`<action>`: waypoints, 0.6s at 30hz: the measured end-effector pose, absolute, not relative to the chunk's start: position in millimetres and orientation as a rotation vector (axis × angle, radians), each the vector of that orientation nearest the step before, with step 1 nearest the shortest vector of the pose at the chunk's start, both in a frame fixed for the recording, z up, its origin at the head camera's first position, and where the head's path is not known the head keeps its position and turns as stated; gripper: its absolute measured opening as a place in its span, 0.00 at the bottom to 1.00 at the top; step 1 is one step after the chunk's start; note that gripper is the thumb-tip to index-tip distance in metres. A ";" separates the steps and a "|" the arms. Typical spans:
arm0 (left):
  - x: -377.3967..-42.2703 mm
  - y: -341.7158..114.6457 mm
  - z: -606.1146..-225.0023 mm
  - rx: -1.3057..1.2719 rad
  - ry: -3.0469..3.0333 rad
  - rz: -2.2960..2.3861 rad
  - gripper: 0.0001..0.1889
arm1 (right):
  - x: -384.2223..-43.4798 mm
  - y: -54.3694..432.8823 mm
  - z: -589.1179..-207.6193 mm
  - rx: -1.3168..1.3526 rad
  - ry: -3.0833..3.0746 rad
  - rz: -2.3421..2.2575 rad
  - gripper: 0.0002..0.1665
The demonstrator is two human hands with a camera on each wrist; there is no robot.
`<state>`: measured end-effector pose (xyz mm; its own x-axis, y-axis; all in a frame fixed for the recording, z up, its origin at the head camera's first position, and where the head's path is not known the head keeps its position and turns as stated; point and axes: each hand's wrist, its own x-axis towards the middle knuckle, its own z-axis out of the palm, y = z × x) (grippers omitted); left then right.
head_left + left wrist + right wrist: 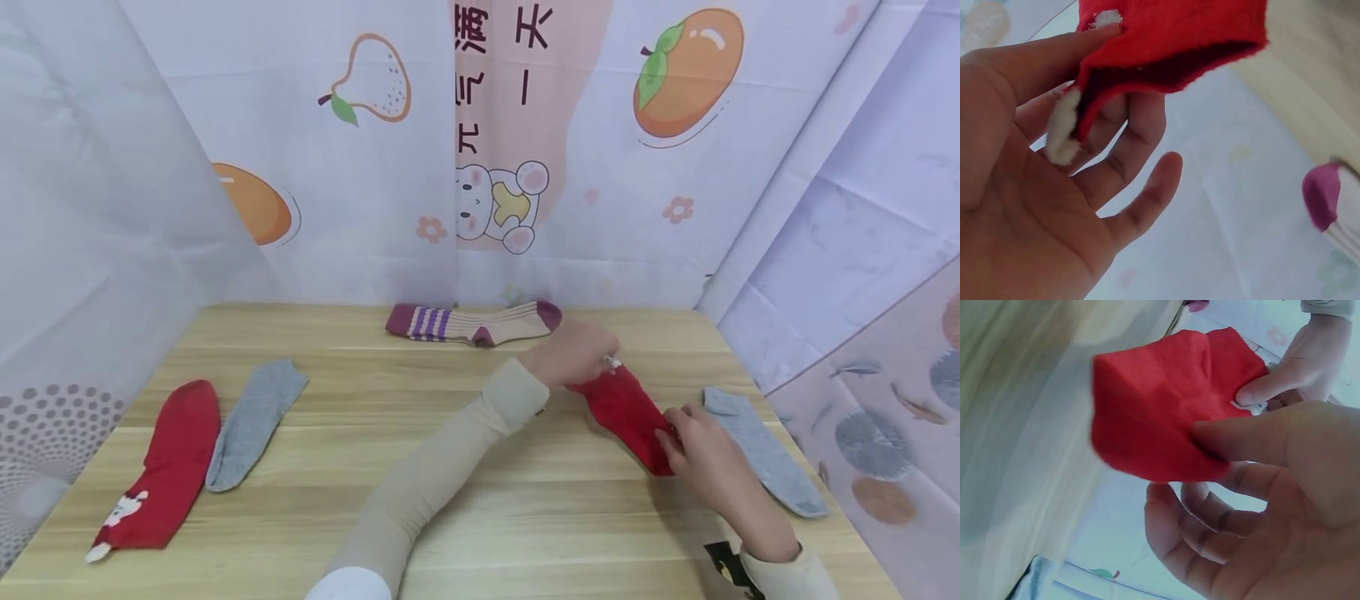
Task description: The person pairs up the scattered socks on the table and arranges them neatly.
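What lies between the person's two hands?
A red sock: the head view shows the left hand at its cuff, the right hand nearer its other end.

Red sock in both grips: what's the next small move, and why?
Probably carry the held sock toward the other red sock: both show white fluffy trim, the left grip and right grip pinch the held one, and its lookalike lies at the left of the table.

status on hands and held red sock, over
Left hand pinches open end; right hand pinches near other end. Red sock between them. Nothing visibly in the way.
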<state>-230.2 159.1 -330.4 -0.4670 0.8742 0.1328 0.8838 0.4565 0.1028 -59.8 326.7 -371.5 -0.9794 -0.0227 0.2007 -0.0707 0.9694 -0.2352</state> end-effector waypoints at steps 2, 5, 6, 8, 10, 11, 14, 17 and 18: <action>-228.0 151.5 -324.4 -1.610 -2.622 -0.316 0.02 | -59.0 325.0 -369.1 0.068 -2.894 0.383 0.05; -224.7 140.3 -318.5 -1.619 -2.613 -0.381 0.03 | -59.1 321.5 -364.8 0.068 -2.886 0.419 0.04; -223.5 136.8 -317.3 -1.618 -2.610 -0.390 0.04 | -58.9 320.4 -363.1 0.069 -2.882 0.432 0.04; -221.2 130.1 -315.3 -1.615 -2.602 -0.406 0.04 | -58.3 318.8 -359.6 0.080 -2.852 0.450 0.04; -219.2 123.0 -313.8 -1.607 -2.592 -0.409 0.04 | -57.3 317.8 -356.8 0.105 -2.790 0.448 0.05; -218.3 119.2 -312.8 -1.606 -2.589 -0.416 0.04 | -56.6 317.5 -355.6 0.119 -2.747 0.447 0.05; -216.5 107.1 -309.7 -1.589 -2.579 -0.481 0.03 | -55.2 316.5 -353.8 0.152 -2.630 0.427 0.08; -214.0 94.8 -304.9 -1.578 -2.562 -0.556 0.03 | -54.6 314.8 -354.1 0.181 -2.557 0.417 0.09; -212.8 90.9 -303.3 -1.581 -2.552 -0.569 0.03 | -54.6 314.1 -354.4 0.191 -2.540 0.414 0.10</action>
<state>-212.8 90.9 -303.3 -0.4617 0.8468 0.2643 0.8789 0.3962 0.2657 -54.6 314.1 -354.4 -0.8364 -0.0490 0.5459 -0.2197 0.9424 -0.2520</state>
